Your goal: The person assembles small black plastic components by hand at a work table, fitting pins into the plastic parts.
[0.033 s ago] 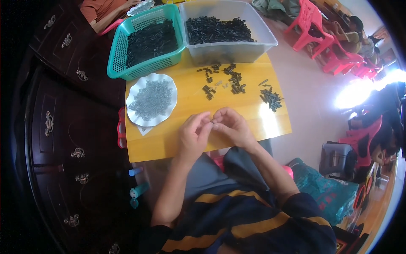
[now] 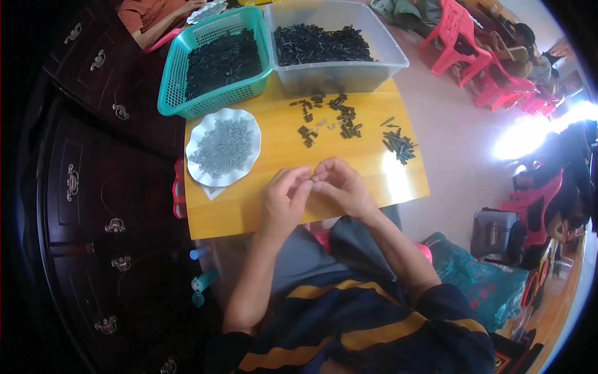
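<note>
From the head view I find nothing shifted since the earlier picture: both hands sit where they were, so the work looks paused mid-fit. My left hand (image 2: 283, 202) and right hand (image 2: 341, 187) meet fingertip to fingertip, curled nearly closed, pinching a small part (image 2: 311, 182) too tiny to identify, just above the yellow table (image 2: 280, 149) near its front edge. The white plate (image 2: 254, 134) of grey pieces lies just left. The loose black pieces (image 2: 346, 118) lie beyond, with bare tabletop between them and my hands. The teal basket (image 2: 167, 87) and clear tub (image 2: 336, 78) line the far edge.
</note>
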A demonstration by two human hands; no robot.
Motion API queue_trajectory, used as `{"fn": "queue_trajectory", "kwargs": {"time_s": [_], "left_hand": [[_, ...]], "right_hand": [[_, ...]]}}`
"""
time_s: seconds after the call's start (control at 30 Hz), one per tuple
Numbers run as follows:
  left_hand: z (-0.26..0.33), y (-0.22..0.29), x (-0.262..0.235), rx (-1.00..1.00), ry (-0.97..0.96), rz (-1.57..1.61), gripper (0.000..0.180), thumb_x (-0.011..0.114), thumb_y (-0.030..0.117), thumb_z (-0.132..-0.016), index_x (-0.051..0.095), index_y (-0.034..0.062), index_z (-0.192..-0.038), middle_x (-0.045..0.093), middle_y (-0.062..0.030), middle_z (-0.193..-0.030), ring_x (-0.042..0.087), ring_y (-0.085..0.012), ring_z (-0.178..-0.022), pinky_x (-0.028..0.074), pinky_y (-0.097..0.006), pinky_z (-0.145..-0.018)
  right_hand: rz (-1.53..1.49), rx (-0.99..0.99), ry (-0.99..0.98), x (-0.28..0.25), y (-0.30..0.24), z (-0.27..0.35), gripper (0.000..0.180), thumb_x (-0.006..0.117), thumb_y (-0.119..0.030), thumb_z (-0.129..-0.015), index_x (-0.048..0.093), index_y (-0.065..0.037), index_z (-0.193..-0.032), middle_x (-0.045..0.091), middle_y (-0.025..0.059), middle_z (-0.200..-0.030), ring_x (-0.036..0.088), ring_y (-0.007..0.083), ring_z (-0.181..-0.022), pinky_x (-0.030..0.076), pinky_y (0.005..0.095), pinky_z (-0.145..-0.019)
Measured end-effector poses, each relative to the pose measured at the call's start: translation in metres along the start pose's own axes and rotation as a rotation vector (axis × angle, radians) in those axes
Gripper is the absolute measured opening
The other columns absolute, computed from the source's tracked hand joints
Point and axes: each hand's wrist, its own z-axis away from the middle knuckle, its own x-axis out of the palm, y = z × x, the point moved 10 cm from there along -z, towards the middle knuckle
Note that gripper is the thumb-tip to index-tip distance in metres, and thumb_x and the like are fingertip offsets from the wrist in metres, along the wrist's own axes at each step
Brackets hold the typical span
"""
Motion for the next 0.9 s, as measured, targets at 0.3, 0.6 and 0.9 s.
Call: {"fn": "queue_trajectory", "kwargs": {"time_s": [0.3, 0.6, 0.9], "left_hand": [[0.0, -0.007, 0.002, 0.0, -0.036, 0.105, 0.01, 0.064, -0.001, -0.094, 0.067, -0.0025, -0.103, 0.071, -0.0112, -0.094, 0.071, -0.0195, -0.082, 0.055, -0.03, -0.076], [0.001, -0.008, 0.0, 0.011, -0.042, 0.129, 0.011, 0.059, 0.002, -0.1, 0.061, -0.0024, -0.11, 0.07, -0.0081, -0.096, 0.067, -0.0109, -0.083, 0.055, -0.026, -0.078], [0.001, -0.009, -0.005, -0.019, -0.007, 0.068, 0.015, 0.061, 0.001, -0.099, 0.064, -0.0029, -0.113, 0.07, -0.0062, -0.094, 0.065, -0.0099, -0.081, 0.054, -0.025, -0.076]], "right_hand": [[0.245, -0.109, 0.047, -0.011, -0.012, -0.008, 0.017, 0.069, -0.005, -0.097, 0.061, -0.002, -0.112, 0.068, -0.0012, -0.091, 0.062, 0.0046, -0.08, 0.052, 0.0216, -0.076], [1.027, -0.222, 0.469, -0.111, -0.078, -0.05, 0.01, 0.071, -0.011, -0.087, 0.073, -0.006, -0.096, 0.074, 0.0143, -0.092, 0.073, 0.0277, -0.082, 0.057, 0.0376, -0.073], [1.231, -0.045, 0.465, -0.152, -0.071, -0.091, 0.018, 0.068, -0.023, -0.088, 0.076, -0.01, -0.097, 0.076, 0.0119, -0.09, 0.074, 0.0287, -0.084, 0.056, 0.0397, -0.077]]}}
